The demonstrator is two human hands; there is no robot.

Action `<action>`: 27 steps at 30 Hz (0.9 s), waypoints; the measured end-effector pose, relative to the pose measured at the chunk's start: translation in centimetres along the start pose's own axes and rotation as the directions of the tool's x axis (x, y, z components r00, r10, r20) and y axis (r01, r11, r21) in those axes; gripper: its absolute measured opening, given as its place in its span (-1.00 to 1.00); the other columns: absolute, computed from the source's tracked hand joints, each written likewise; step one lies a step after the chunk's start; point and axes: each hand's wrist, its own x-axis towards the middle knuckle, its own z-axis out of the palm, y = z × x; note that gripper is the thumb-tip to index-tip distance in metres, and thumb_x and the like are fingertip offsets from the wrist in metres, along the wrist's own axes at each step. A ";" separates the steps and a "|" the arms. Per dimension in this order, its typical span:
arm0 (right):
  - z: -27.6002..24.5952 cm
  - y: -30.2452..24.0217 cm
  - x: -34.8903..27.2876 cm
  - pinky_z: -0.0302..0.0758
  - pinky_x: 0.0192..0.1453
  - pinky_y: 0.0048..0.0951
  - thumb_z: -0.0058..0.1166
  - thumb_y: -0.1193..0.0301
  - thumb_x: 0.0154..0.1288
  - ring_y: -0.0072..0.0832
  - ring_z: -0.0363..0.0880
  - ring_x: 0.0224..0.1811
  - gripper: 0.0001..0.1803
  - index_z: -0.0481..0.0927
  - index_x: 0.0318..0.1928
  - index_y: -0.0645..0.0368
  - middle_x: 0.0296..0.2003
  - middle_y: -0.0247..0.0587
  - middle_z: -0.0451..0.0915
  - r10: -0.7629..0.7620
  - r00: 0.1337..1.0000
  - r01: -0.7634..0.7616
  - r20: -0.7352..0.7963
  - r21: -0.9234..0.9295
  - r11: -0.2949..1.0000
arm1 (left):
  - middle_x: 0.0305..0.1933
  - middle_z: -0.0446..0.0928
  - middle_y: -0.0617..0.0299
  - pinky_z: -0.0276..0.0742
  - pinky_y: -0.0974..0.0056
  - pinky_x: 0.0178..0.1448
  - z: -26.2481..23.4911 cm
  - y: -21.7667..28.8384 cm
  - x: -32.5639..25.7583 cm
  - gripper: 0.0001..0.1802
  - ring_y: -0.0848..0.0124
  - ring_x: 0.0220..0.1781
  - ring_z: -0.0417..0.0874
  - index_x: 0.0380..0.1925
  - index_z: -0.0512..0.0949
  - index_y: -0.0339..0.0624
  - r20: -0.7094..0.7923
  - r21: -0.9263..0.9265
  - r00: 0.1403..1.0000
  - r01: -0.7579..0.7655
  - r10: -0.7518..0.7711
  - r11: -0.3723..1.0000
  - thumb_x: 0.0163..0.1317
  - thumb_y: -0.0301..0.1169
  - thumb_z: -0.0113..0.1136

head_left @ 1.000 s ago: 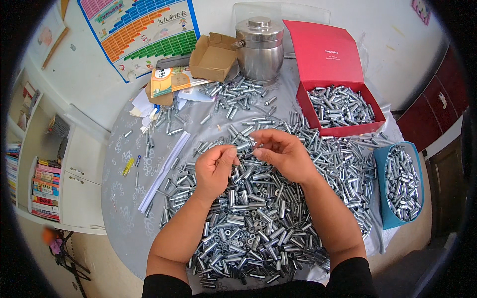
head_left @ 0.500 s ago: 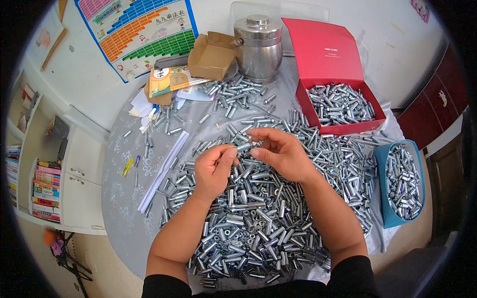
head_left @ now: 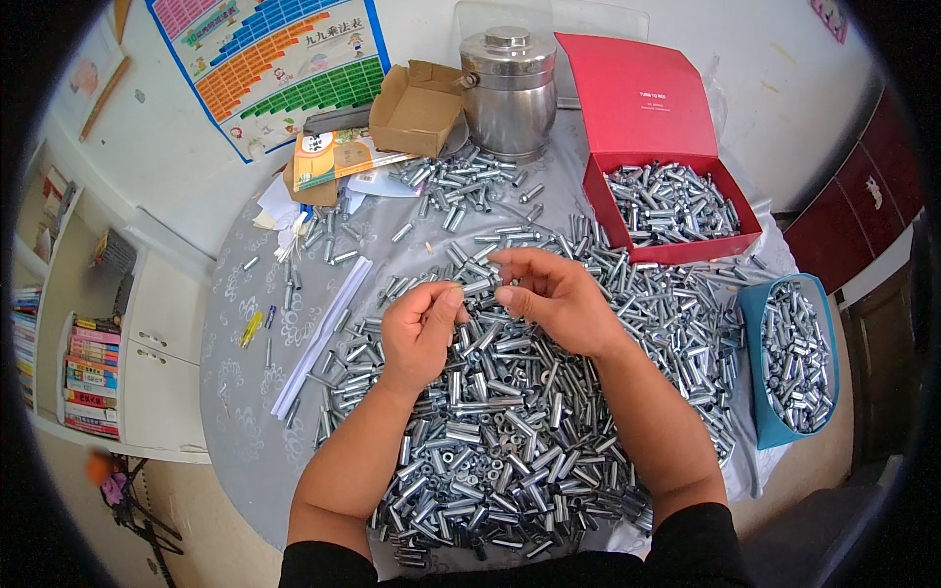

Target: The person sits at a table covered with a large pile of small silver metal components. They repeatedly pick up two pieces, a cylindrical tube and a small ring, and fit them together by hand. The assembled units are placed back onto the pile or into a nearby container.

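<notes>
A silvery expansion bolt (head_left: pixel 477 287) lies roughly level between my hands, above the middle of a big heap of loose metal parts (head_left: pixel 520 421). My left hand (head_left: pixel 420 333) pinches its left end between thumb and bent fingers. My right hand (head_left: pixel 554 302) has curled fingers and thumb closed around the other end; the fingertips partly hide what is there. Below my wrists the heap holds metal sleeves, bolts, and a patch of nuts and washers (head_left: pixel 466 468).
A red lidded box (head_left: pixel 676 257) and a blue-green bin (head_left: pixel 760 392), both full of bolts, stand at the right. A steel pot (head_left: pixel 510 98), an open cardboard box (head_left: pixel 417 113) and papers stand at the back. A long white strip (head_left: pixel 319 343) and a yellow-handled tool (head_left: pixel 252 330) lie at the left.
My hands stay almost in place around the bolt, with only slight shifts of the fingers. Nothing else has visibly moved.
</notes>
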 end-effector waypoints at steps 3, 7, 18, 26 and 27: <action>0.1 -0.4 0.1 0.47 -0.28 -0.60 0.19 0.45 0.37 -0.71 0.48 -0.38 -0.79 0.61 -0.04 0.28 -0.38 -0.44 0.57 0.065 0.998 -0.064 0.021 -0.059 0.996 | -0.47 0.60 0.31 0.34 0.50 -0.45 -0.2 0.0 -0.1 -0.76 0.67 -0.55 0.43 -0.19 0.62 -0.34 0.015 0.033 0.999 -0.029 0.028 0.999 0.40 -0.33 0.18; 0.4 -0.1 0.1 0.47 -0.29 -0.60 0.19 0.45 0.37 -0.71 0.49 -0.38 -0.78 0.61 -0.04 0.27 -0.39 -0.45 0.57 -0.025 1.000 0.025 -0.004 0.030 0.999 | -0.47 0.60 0.31 0.34 0.49 -0.45 -0.1 -0.1 -0.1 -0.75 0.66 -0.55 0.43 -0.20 0.62 -0.35 0.017 0.032 0.999 -0.028 0.027 0.999 0.41 -0.33 0.17; -0.2 -0.2 0.2 0.47 -0.29 -0.62 0.18 0.42 0.39 -0.71 0.47 -0.41 -0.79 0.58 -0.07 0.29 -0.38 -0.43 0.57 0.094 0.995 -0.092 0.021 -0.073 0.993 | -0.44 0.58 0.28 0.30 0.54 -0.48 -0.2 -0.4 -0.1 -0.72 0.68 -0.56 0.39 -0.13 0.59 -0.34 0.040 0.043 0.998 -0.056 0.054 0.998 0.44 -0.29 0.12; -0.1 -0.3 0.1 0.48 -0.29 -0.60 0.16 0.42 0.39 -0.71 0.50 -0.37 -0.80 0.59 -0.07 0.29 -0.37 -0.42 0.59 0.088 0.995 -0.084 0.042 -0.088 0.993 | -0.44 0.57 0.28 0.28 0.53 -0.49 -0.3 -0.4 -0.1 -0.73 0.68 -0.56 0.38 -0.15 0.59 -0.33 0.043 0.050 0.997 -0.061 0.058 0.997 0.45 -0.30 0.10; -0.1 0.0 0.1 0.48 -0.29 -0.60 0.16 0.41 0.40 -0.71 0.50 -0.37 -0.80 0.60 -0.08 0.29 -0.37 -0.42 0.59 0.037 0.999 -0.034 0.036 -0.076 0.997 | -0.44 0.57 0.29 0.28 0.53 -0.49 -0.2 -0.4 -0.1 -0.73 0.68 -0.57 0.38 -0.15 0.59 -0.33 0.042 0.045 0.998 -0.055 0.054 0.997 0.46 -0.30 0.10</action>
